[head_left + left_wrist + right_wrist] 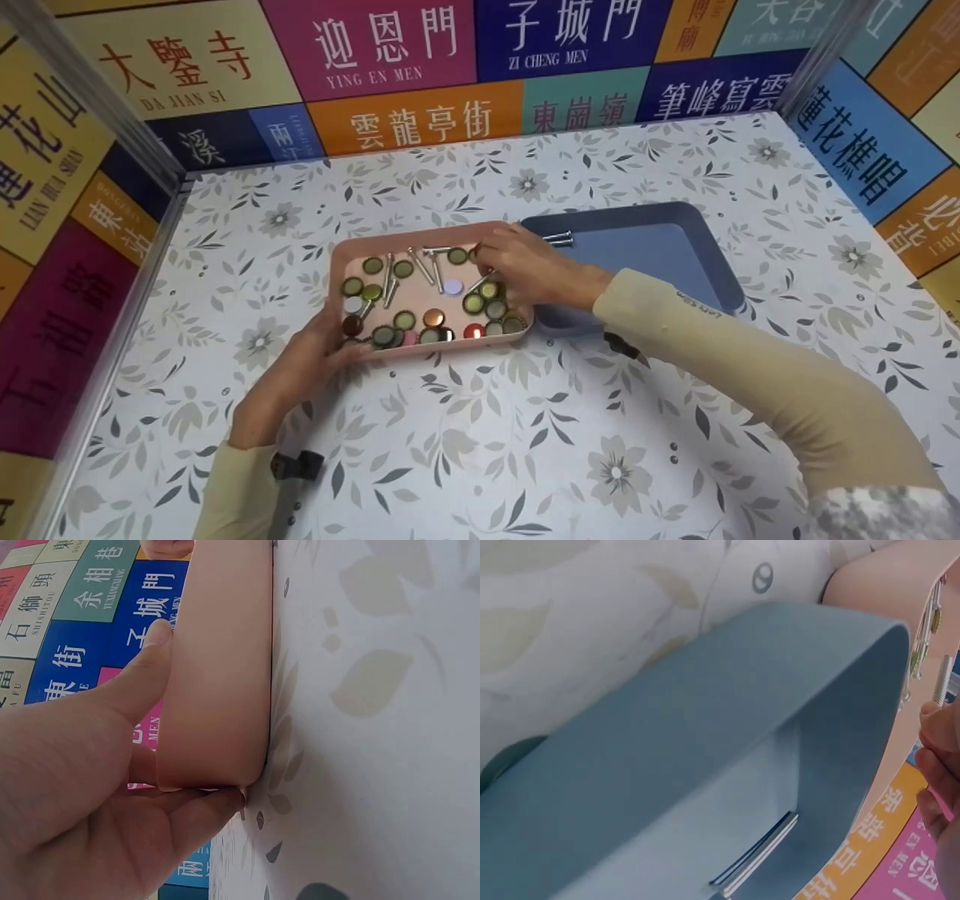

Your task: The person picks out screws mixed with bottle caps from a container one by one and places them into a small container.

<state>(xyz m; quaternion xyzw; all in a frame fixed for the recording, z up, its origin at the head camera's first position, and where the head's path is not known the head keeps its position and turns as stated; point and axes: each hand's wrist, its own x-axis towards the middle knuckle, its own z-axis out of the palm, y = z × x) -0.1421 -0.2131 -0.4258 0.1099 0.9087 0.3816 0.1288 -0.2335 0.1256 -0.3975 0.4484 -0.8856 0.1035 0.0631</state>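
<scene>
A pink tray (352,246) holds several bottle caps (405,320) and silver screws (388,277). My left hand (319,349) grips its near-left corner; in the left wrist view the thumb lies by the rim and the fingers press the end wall. Over the tray's right side, my right hand (525,262) pinches a threaded silver screw (943,681), seen between thumb and fingers in the right wrist view. Beside the pink tray stands a blue-grey tray (645,255), with a few silver screws (559,238) lying inside at its far-left end.
Both trays stand side by side on a table (465,450) with a floral cover. Panels with printed characters (412,112) rise along the back, left and right edges of the table. The right forearm crosses over the blue-grey tray's near side.
</scene>
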